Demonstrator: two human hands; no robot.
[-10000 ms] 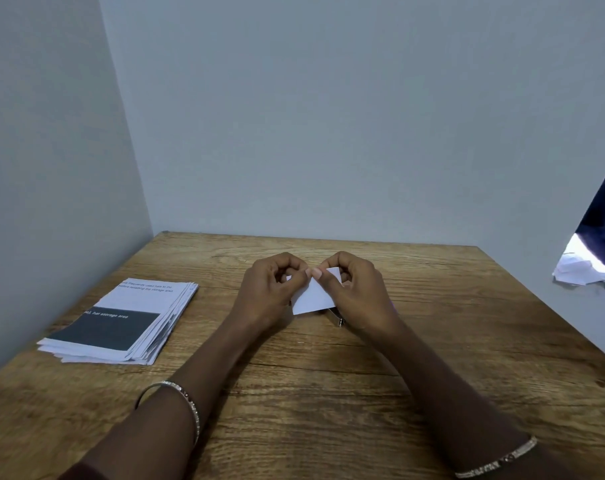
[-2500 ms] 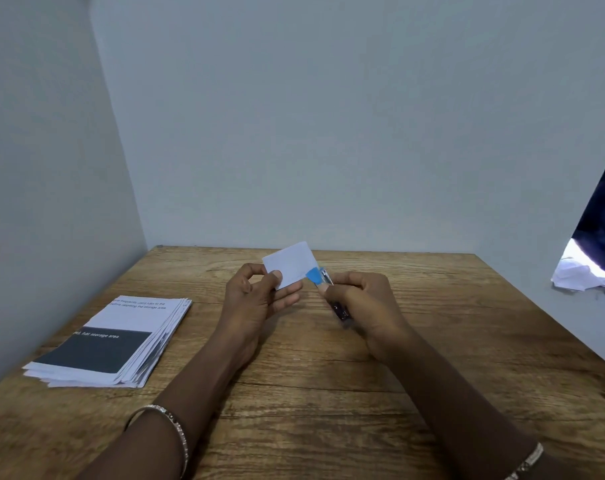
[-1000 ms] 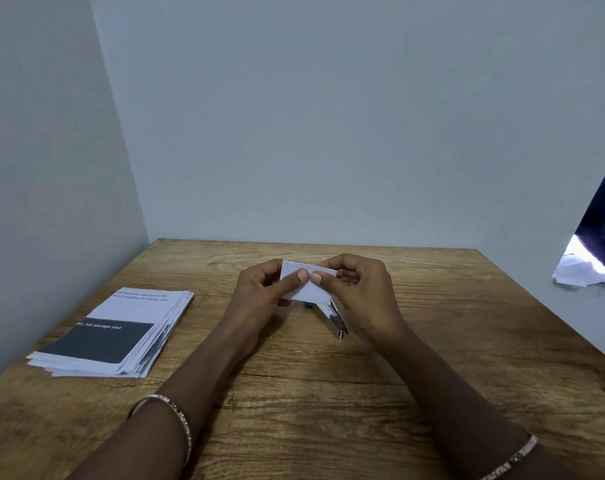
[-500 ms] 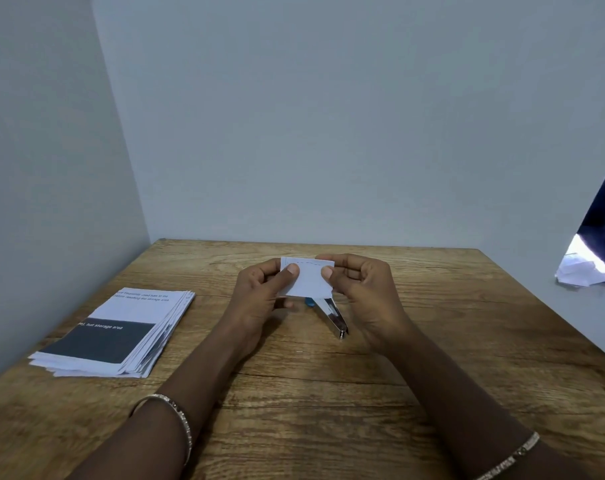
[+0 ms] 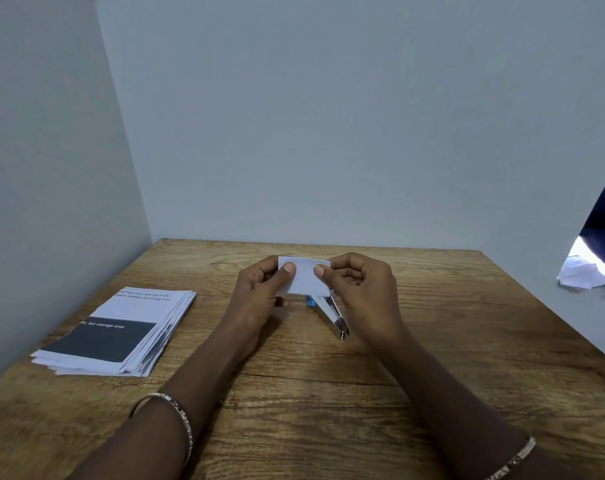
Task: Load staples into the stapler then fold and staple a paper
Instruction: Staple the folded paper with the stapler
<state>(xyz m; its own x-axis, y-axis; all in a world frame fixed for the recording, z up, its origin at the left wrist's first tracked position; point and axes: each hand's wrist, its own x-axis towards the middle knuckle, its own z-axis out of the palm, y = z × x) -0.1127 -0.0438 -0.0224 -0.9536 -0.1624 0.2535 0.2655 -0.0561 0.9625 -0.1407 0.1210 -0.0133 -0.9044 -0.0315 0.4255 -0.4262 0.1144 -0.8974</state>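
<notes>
Item one, folded paper (image 5: 306,279): a small white rectangle with a faint dotted line of staples running along its top edge; I am holding it up above the table (image 5: 328,393), facing me, near the far middle of the surface. My left hand (image 5: 259,292) is pinching its left edge between thumb and fingers; my right hand (image 5: 359,292) is pinching its right edge the same way, thumb on the front face. Item two, stapler (image 5: 332,315): a metal body with a blue end, showing just below the paper and beside my right palm; I cannot tell whether it is lying on the wood or resting against my hand. Item three, paper stack (image 5: 121,334): printed sheets with a dark band across the top page, lying on the left part of the table, well apart from both hands. Item four, bangles: one is sitting on my left wrist (image 5: 176,420), one on my right wrist (image 5: 512,462).
</notes>
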